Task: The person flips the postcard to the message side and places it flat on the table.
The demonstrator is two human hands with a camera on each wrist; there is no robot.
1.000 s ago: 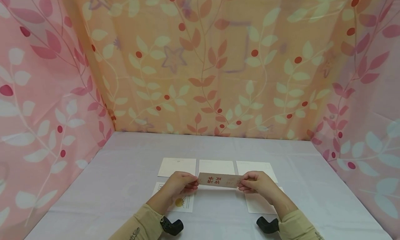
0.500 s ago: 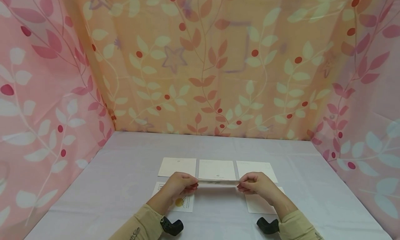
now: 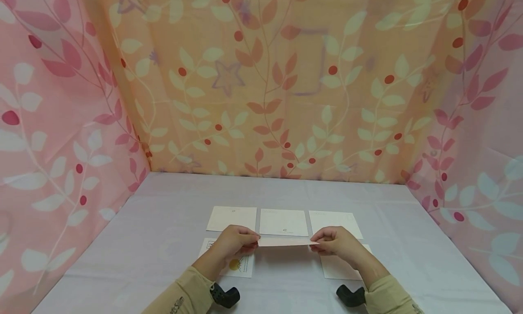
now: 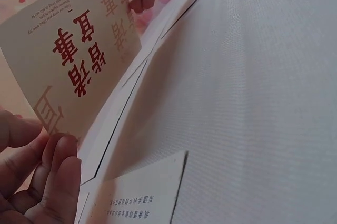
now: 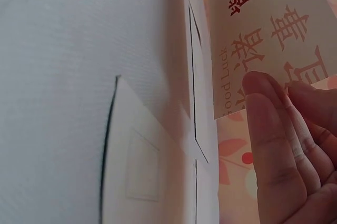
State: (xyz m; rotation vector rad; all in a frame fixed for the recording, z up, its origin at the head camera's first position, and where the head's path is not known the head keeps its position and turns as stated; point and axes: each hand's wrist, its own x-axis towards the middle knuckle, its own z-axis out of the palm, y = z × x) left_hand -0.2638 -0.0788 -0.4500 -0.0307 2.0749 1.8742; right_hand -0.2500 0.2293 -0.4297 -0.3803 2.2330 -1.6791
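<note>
A paper card [image 3: 286, 242] is stretched between both hands above the table, almost edge-on in the head view, its pale upper face toward me. Its underside carries large red Chinese characters, plain on the card [image 4: 79, 50] in the left wrist view and on the card [image 5: 263, 34] in the right wrist view. My left hand [image 3: 234, 241] pinches the left end between thumb and fingers. At the right end, my right hand [image 3: 337, 242] pinches the other edge with thumb and fingertips.
Behind the held card lie three pale cards in a row: a left card [image 3: 232, 218], a middle card [image 3: 283, 222] and a right card [image 3: 334, 223]. A card with a yellow drawing [image 3: 241, 265] is partly under my left hand, and a blank card [image 3: 341, 266] under my right.
The held card has tipped: its red-lettered face showed in the head view a second ago, then only its edge, and now a strip of the pale other side. Both hands stay nearly in place.
</note>
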